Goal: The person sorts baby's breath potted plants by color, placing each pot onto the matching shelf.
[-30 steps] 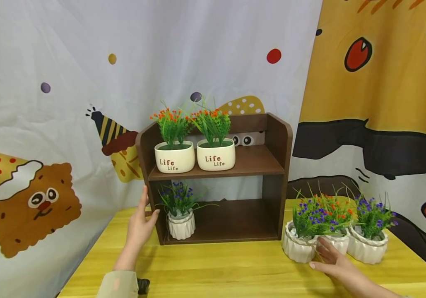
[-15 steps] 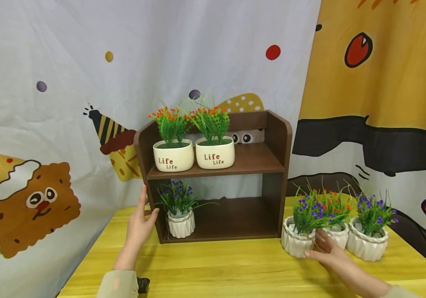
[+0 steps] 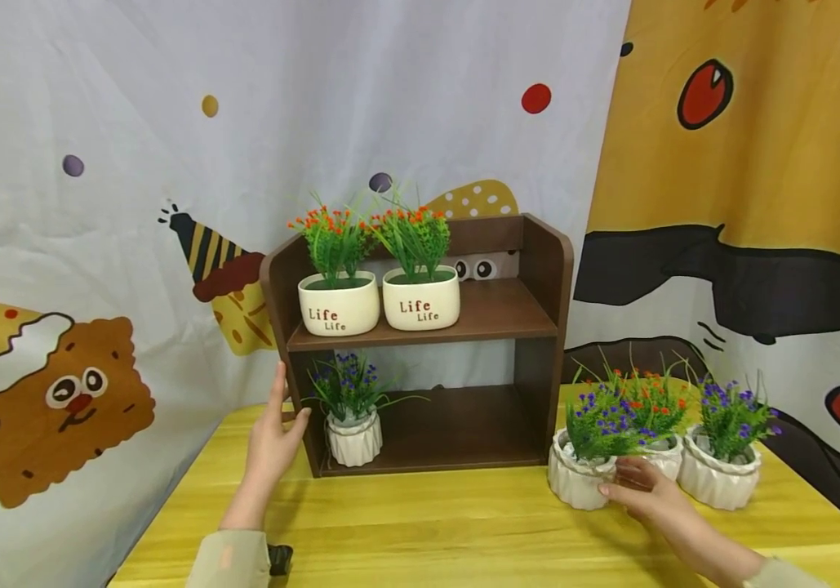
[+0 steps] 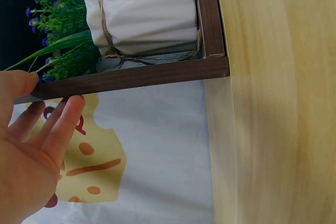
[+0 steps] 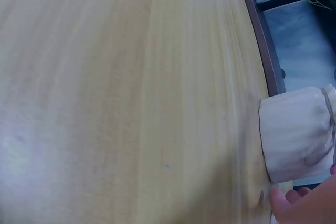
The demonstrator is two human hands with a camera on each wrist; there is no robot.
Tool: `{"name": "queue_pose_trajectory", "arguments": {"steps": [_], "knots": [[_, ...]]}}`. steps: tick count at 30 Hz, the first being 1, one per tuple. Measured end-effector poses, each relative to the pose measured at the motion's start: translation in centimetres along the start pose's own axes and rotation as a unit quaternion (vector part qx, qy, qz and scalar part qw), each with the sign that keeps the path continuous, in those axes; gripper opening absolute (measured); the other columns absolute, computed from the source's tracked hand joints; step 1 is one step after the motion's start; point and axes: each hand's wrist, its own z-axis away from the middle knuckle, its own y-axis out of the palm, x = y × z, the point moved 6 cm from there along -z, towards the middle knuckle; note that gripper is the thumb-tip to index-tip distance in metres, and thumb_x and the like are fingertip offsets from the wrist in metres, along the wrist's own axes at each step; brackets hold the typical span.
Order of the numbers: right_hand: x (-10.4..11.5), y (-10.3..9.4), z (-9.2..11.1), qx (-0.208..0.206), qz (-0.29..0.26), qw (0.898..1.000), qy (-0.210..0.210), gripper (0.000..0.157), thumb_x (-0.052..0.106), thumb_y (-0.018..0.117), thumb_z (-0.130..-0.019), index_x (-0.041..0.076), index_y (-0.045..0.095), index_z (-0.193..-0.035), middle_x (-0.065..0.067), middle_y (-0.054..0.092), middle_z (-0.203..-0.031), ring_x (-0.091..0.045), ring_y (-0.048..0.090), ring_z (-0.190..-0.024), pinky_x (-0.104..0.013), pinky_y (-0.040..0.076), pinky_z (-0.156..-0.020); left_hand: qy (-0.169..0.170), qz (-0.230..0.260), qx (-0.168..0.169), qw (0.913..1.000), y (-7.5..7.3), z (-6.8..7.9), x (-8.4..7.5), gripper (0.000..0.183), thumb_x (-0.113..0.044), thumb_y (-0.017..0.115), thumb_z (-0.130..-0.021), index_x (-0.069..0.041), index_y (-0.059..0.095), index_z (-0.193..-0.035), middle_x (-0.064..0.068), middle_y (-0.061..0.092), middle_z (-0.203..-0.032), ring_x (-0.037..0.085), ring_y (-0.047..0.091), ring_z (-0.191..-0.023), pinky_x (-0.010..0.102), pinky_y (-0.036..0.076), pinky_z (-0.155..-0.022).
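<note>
In the head view, my left hand [image 3: 273, 449] holds the left side panel of a brown two-tier shelf [image 3: 434, 327]. The left wrist view shows the thumb [image 4: 21, 83] on the panel's inner side and fingertips against its outer face. At right, my right hand [image 3: 651, 494] grips the right side of a white ribbed pot [image 3: 580, 482] with purple flowers; its far fingers are partly hidden. Behind this hand stands a white pot [image 3: 662, 461] with orange flowers. Another purple-flowered white pot [image 3: 721, 474] is farther right. In the right wrist view, the thumb [image 5: 278, 200] touches the held pot's edge.
Two cream "Life" pots [image 3: 339, 306] with orange flowers stand left on the upper shelf. A white pot [image 3: 355, 441] of purple flowers sits on the lower shelf's left end. A printed curtain [image 3: 427, 106] hangs behind the wooden table [image 3: 420, 531].
My right hand has moved up and slightly left against the nearest white pot, which shifted slightly. My left hand stays at the shelf panel. The head view has shifted a little.
</note>
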Motion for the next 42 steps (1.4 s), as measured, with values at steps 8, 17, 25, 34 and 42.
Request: {"name": "queue_pose_trajectory", "arguments": {"steps": [8,17,25,34,42], "knots": [[0.4,0.4,-0.1,-0.003,0.038,0.999,-0.002,0.080,0.028,0.066,-0.093,-0.018,0.022,-0.142,-0.040,0.026,-0.145,-0.052,0.028,-0.133,-0.052,0.038,-0.103,-0.004,-0.001,-0.001,1.0000,-0.1,-0.1,0.1,0.092,-0.005,0.068,-0.090,-0.029,0.011,-0.158,0.031,0.053,-0.132,0.043,0.066,-0.083,0.047,0.052,-0.056],[0.3,1.5,-1.9,-0.011,0.046,0.999,-0.022,0.077,0.027,0.069,-0.089,-0.024,0.033,-0.134,-0.038,0.047,-0.131,-0.041,0.052,-0.116,-0.038,0.049,-0.092,0.013,-0.018,-0.004,0.9997,0.0,-0.2,-0.1,0.097,-0.006,0.072,-0.087,-0.028,0.010,-0.158,0.029,0.054,-0.131,0.040,0.068,-0.083,0.048,0.053,-0.057],[-0.2,1.9,-2.7,-0.034,0.077,0.996,-0.022,0.066,0.028,0.075,-0.083,-0.015,0.047,-0.124,-0.014,0.064,-0.088,-0.016,0.052,-0.066,-0.030,0.049,-0.058,0.023,-0.039,-0.007,0.9989,0.3,0.0,-0.1,0.103,-0.006,0.073,-0.086,-0.024,0.001,-0.158,0.030,0.056,-0.127,0.040,0.067,-0.081,0.053,0.052,-0.062],[0.1,2.4,-3.1,-0.061,0.103,0.991,-0.061,0.068,0.034,0.074,-0.085,-0.010,0.049,-0.131,-0.023,0.061,-0.123,-0.025,0.059,-0.106,-0.031,0.048,-0.086,0.040,-0.044,-0.012,0.9982,0.3,-0.2,-0.2,0.099,-0.004,0.071,-0.087,-0.017,0.003,-0.158,0.033,0.055,-0.126,0.042,0.066,-0.078,0.054,0.050,-0.058],[0.0,2.4,-3.3,-0.089,0.060,0.993,-0.052,0.065,0.029,0.079,-0.081,-0.009,0.051,-0.126,-0.019,0.063,-0.117,-0.014,0.057,-0.092,-0.023,0.048,-0.078,0.044,-0.048,-0.013,0.9978,0.5,-0.2,0.0,0.100,-0.004,0.072,-0.086,-0.018,0.004,-0.158,0.034,0.056,-0.124,0.042,0.065,-0.077,0.052,0.049,-0.055]]}}
